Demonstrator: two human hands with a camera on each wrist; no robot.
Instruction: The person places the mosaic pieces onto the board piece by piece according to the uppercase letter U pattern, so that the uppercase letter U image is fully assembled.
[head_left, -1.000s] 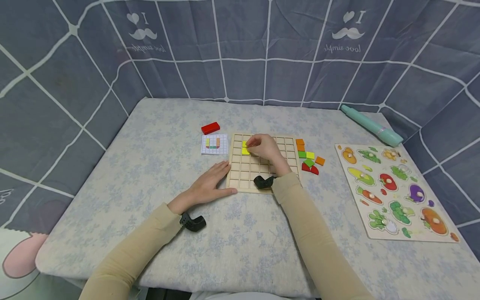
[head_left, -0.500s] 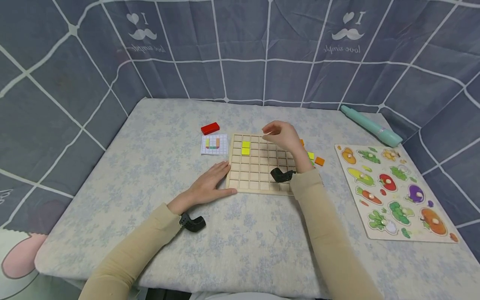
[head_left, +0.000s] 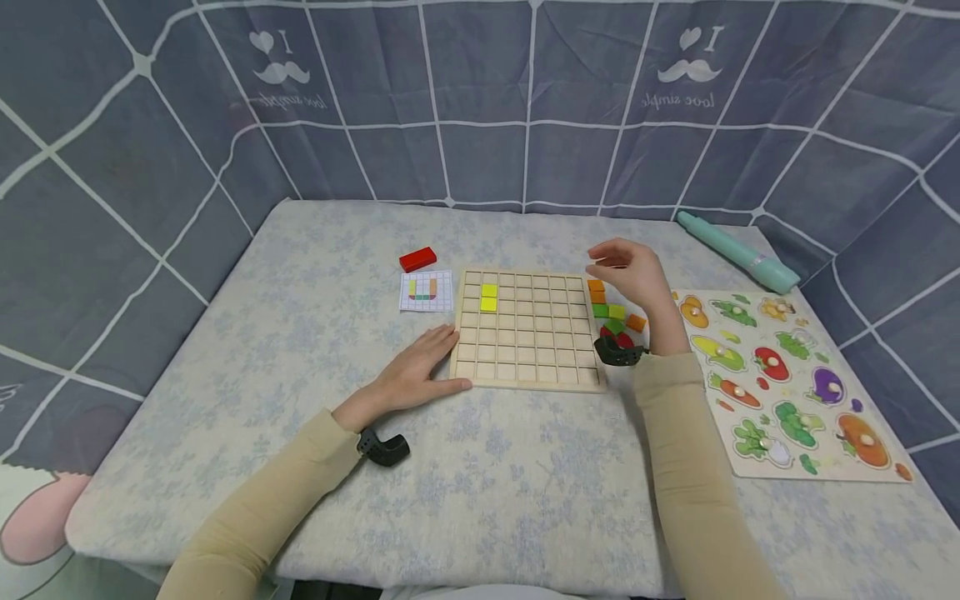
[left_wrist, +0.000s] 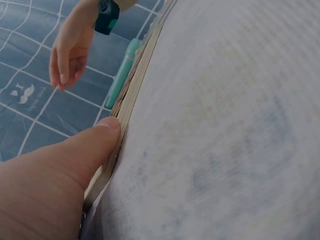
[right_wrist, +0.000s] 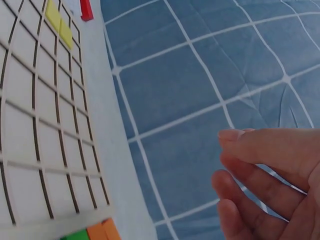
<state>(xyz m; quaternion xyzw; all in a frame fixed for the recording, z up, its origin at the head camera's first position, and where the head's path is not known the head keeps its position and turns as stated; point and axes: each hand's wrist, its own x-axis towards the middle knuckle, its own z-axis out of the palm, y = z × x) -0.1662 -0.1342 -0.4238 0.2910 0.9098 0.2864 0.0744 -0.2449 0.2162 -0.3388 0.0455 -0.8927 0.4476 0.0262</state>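
Observation:
A wooden grid board lies on the table, with two yellow square tiles set one behind the other in cells near its upper left. My left hand rests flat at the board's left edge; in the left wrist view its thumb touches the wooden side. Raised above the board's far right corner, my right hand has loosely bent fingers and holds nothing, as the right wrist view also shows. Just below it lie loose tiles: orange, green, yellow and red pieces, partly hidden by the wrist strap.
A pattern card with a coloured U shape lies left of the board, a red block behind it. To the right are a vegetable puzzle board and a teal cylinder. A grey-blue curtain hangs behind the table.
My right hand has let go of the upper yellow tile and moved right, from the board's left side to above the loose tiles. The left hand has stayed in place.

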